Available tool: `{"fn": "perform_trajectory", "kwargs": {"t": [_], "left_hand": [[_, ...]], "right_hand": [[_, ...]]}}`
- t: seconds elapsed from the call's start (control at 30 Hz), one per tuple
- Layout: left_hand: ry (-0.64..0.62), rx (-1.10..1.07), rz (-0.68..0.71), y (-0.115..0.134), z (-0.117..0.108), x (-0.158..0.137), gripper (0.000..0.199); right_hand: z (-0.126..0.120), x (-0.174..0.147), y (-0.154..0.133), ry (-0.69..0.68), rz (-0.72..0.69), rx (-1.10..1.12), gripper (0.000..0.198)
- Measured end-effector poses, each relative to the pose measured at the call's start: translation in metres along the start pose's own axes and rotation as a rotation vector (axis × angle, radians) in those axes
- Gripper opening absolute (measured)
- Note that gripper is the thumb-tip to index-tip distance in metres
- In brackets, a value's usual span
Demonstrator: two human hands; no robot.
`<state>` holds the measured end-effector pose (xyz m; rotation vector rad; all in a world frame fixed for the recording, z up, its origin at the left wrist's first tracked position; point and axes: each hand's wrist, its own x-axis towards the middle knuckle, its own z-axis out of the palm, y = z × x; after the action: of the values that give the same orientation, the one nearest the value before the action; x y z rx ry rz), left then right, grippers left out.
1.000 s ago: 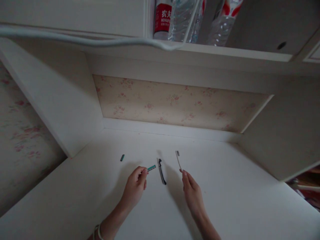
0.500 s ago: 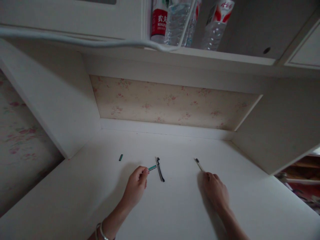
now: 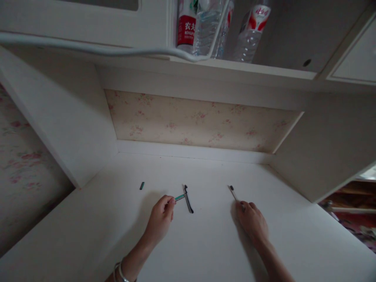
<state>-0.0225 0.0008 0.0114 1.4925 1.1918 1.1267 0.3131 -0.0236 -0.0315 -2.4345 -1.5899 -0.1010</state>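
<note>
White worktop [image 3: 205, 250], recessed under a shelf, dim light. Farthest left on it, a small dark green piece [image 3: 142, 185] lies alone, well apart from both hands. Next, the left hand [image 3: 161, 219], bracelets [image 3: 120, 272] at the wrist, is closed in a pinch: thumb and fingertips grip one end of a short teal cartridge [image 3: 179, 197], whose free end points right and nearly meets a black razor handle [image 3: 188, 199]. Whether the two touch cannot be told. The handle lies flat on the worktop, angled slightly, head end away from the person. To the right, well clear of the handle, the right hand [image 3: 252, 221] rests palm down on the worktop, fingers loosely curled over the near end of a small brush [image 3: 233, 192]; the brush lies on the surface with its dark bristle head pointing away and left. Whether the fingers actually clamp it cannot be told. Overhead, water bottles [image 3: 205, 25] stand on the shelf, a white cable [image 3: 88, 47] running along its front.
</note>
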Motion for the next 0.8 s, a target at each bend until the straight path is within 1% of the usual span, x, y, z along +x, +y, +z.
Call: {"fn": "perform_trajectory", "kwargs": {"t": [0.1,0.17,0.2,0.27,0.33,0.37,0.43,0.5,0.63,0.8], "left_hand": [[-0.015,0.003,-0.006,0.002,0.001,-0.001,0.033],[-0.047,0.027,-0.010,0.003,0.002,-0.002,0.034],[-0.070,0.040,-0.012,0.003,0.003,-0.002,0.035],[-0.119,0.059,-0.014,0.002,0.005,-0.004,0.035],[-0.157,0.064,-0.015,0.000,0.007,-0.004,0.035],[-0.166,0.062,-0.018,-0.001,0.008,-0.005,0.035],[-0.166,0.053,-0.020,-0.003,0.009,-0.005,0.035],[-0.158,0.045,-0.018,-0.003,0.009,-0.005,0.035],[-0.172,0.060,0.005,0.001,0.008,-0.005,0.035],[-0.202,0.076,0.012,0.002,0.008,-0.006,0.036]], "right_hand": [[-0.004,0.000,-0.003,0.064,-0.011,0.004,0.038],[-0.013,-0.004,-0.014,0.108,-0.045,0.087,0.038],[-0.019,-0.007,-0.023,0.114,-0.085,0.166,0.037],[-0.035,-0.018,-0.046,0.096,-0.214,0.364,0.036],[-0.052,-0.033,-0.073,0.043,-0.424,0.498,0.033],[-0.060,-0.041,-0.086,0.036,-0.536,0.523,0.031],[-0.072,-0.053,-0.109,0.039,-0.720,0.494,0.031],[-0.077,-0.061,-0.126,0.055,-0.810,0.423,0.033],[-0.072,-0.059,-0.144,0.066,-0.858,0.325,0.031],[-0.064,-0.051,-0.148,0.080,-0.880,0.324,0.020]]}}
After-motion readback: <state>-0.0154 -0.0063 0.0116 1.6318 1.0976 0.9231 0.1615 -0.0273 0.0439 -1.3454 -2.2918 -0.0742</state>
